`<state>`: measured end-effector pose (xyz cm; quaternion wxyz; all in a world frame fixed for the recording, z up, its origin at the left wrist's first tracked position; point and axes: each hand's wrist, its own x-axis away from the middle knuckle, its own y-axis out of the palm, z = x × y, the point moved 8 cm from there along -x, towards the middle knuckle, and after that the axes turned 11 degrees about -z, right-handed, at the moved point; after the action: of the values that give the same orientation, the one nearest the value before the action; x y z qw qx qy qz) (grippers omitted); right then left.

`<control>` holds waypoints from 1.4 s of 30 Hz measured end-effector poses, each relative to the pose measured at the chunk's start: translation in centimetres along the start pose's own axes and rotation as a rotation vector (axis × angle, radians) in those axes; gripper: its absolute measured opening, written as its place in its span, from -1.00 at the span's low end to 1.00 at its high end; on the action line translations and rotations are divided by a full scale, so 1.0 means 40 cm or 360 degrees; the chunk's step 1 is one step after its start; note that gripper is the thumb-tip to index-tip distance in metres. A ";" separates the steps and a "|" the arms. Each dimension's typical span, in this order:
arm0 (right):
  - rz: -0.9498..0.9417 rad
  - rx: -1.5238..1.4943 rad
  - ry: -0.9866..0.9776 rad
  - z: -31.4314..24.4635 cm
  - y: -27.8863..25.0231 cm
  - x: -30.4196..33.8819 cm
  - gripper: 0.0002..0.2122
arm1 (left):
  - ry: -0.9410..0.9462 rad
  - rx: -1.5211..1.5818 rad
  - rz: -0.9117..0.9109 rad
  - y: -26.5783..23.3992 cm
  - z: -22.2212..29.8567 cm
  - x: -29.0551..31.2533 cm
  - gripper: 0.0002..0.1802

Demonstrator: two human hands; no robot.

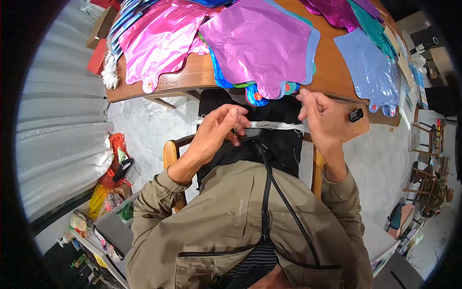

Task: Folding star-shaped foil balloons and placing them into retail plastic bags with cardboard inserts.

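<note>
A bundle of white strings (276,125) lies stretched across the dark cloth on my lap. My left hand (222,126) hovers over the left part of the bundle, fingers loosely bent and apart; I see nothing held in it. My right hand (321,115) is raised beside the table edge, thumb and forefinger pinched; whatever is between them is too small to make out. Just beyond it, a stack of flat foil balloons, a purple one (260,45) on top, hangs over the edge. A blue tab with a red dot (257,96) sticks out below.
The wooden table (192,70) also bears pink foil balloons (163,41) at left and pale blue ones (368,65) at right. A tangle of white string (110,72) hangs at its left corner. A small black object (356,115) sits right of my right hand. Chair arms (170,155) flank me.
</note>
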<state>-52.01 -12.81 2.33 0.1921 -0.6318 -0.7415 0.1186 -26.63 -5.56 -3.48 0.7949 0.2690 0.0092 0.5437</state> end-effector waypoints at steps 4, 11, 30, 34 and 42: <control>-0.0124 -0.0245 0.0193 0.022 0.029 0.000 -0.58 | 0.0206 0.0021 -0.0006 0.038 0.037 -0.048 -0.34; -0.0204 -0.0568 0.0277 0.023 0.102 -0.010 -0.61 | 0.0242 -0.0019 0.0108 0.027 0.011 -0.090 -0.38; -0.0406 -0.0851 0.0298 0.037 0.175 0.052 -0.69 | 0.0150 0.0642 -0.0327 0.104 -0.026 -0.139 -0.37; -0.0404 -0.0819 0.0312 0.035 0.152 0.057 -0.68 | 0.0262 0.0838 -0.0323 0.082 -0.003 -0.125 -0.35; -0.0184 -0.0298 0.0194 0.000 0.065 0.077 -0.66 | 0.0243 0.0846 -0.0192 0.064 0.012 -0.142 -0.38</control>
<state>-50.09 -9.32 1.64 0.1836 -0.6093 -0.7714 -0.0009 -30.99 -10.01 -3.52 0.7244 0.4253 0.2274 0.4926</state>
